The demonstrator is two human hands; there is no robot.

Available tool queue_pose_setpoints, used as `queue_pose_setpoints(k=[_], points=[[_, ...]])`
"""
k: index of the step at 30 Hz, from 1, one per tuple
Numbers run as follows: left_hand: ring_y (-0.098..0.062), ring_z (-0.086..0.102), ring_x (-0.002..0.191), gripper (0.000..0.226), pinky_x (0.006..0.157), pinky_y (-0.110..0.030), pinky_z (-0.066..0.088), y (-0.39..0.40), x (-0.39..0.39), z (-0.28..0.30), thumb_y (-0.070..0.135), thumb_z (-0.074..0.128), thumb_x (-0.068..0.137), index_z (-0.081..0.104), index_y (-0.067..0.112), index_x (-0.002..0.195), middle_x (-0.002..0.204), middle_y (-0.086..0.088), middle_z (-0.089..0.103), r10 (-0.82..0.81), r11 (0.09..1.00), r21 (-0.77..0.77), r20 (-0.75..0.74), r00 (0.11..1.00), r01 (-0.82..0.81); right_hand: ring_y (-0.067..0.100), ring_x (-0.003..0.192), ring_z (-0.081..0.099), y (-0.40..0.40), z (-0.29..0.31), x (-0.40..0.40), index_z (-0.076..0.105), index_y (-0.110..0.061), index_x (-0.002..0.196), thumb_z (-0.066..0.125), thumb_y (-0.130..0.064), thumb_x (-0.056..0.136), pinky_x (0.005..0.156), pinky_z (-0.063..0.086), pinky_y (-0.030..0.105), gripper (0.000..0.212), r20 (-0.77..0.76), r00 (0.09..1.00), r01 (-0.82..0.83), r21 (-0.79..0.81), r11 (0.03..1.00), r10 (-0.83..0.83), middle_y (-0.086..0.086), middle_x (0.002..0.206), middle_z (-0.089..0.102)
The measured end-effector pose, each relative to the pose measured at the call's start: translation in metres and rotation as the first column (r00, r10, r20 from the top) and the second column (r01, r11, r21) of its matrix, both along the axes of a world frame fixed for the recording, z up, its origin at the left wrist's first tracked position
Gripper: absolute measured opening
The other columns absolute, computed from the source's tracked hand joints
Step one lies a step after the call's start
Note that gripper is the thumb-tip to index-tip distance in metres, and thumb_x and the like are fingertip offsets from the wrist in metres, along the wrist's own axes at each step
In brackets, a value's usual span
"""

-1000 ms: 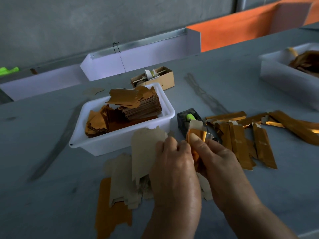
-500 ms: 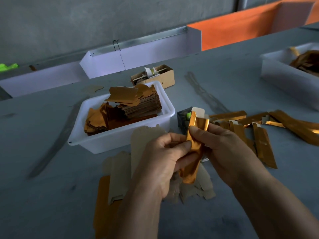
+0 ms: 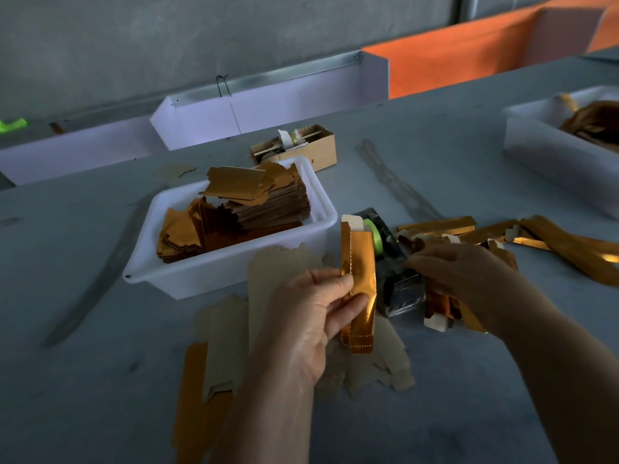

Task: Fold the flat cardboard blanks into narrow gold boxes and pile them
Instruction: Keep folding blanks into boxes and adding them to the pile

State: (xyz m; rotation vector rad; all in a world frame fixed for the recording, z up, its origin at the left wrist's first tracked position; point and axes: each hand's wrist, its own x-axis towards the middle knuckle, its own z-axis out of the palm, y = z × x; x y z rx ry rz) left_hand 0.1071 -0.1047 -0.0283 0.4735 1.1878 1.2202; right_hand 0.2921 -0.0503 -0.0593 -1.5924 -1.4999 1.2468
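Left hand pinching gold box; right hand at tape dispenser.

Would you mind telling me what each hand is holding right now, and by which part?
The left hand pinches the folded gold box at mid-length. The right hand reaches over the tape dispenser; whether it holds anything cannot be told.

The left hand pinches an upright gold box between thumb and fingers; its pale top flap stands open. The right hand reaches over the tape dispenser, fingers extended. A white tub holds stacked blanks. More blanks lie face down on the bench. Folded boxes lie piled to the right.
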Motion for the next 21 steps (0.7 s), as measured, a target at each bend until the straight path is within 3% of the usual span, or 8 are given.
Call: queue_pose_setpoints(k=[2, 6, 16, 21], points=[[-0.026, 0.073, 0.080, 0.010, 0.061, -0.029, 0.060, 0.000, 0.001, -0.002, -0.008, 0.063, 0.080, 0.061, 0.002, 0.081, 0.088, -0.018, 0.074, 0.004, 1.000, 0.002, -0.021, 1.000, -0.004, 0.022, 0.092, 0.062, 0.004, -0.002, -0.002, 0.067, -0.023, 0.092, 0.062, -0.033, 0.086, 0.084, 0.050, 0.038, 0.013, 0.023, 1.000, -0.018, -0.004, 1.000, 0.019, 0.005, 0.095, 0.066], [-0.025, 0.074, 0.078, 0.009, 0.060, -0.028, 0.060, 0.000, 0.001, -0.004, -0.008, 0.062, 0.081, 0.062, 0.002, 0.081, 0.086, -0.017, 0.074, -0.005, 1.000, 0.001, -0.030, 1.000, 0.005, 0.014, 0.084, 0.060, 0.007, -0.006, -0.009, 0.064, -0.025, 0.091, 0.062, -0.034, 0.087, 0.063, 0.043, 0.024, 0.011, 0.118, 0.993, -0.015, 0.029, 0.999, 0.011, -0.001, 0.090, 0.064], [-0.023, 0.074, 0.075, 0.011, 0.061, -0.028, 0.060, 0.000, 0.003, -0.006, -0.007, 0.062, 0.081, 0.062, 0.003, 0.078, 0.084, -0.015, 0.074, -0.015, 1.000, 0.002, -0.033, 0.999, 0.015, 0.021, 0.081, 0.065, 0.007, -0.008, -0.017, 0.063, -0.023, 0.083, 0.063, -0.028, 0.087, 0.076, 0.054, 0.036, 0.006, 0.039, 0.998, 0.039, 0.000, 0.999, -0.039, 0.005, 0.086, 0.067], [-0.023, 0.074, 0.076, 0.011, 0.062, -0.029, 0.061, -0.001, 0.003, -0.007, -0.008, 0.062, 0.081, 0.062, 0.003, 0.077, 0.086, -0.016, 0.074, -0.018, 1.000, 0.008, -0.035, 0.999, 0.018, 0.014, 0.070, 0.063, 0.007, -0.010, -0.020, 0.061, -0.022, 0.081, 0.061, -0.025, 0.089, 0.057, 0.044, 0.024, 0.008, -0.049, 0.995, 0.085, -0.032, 0.996, -0.087, 0.002, 0.078, 0.066]])
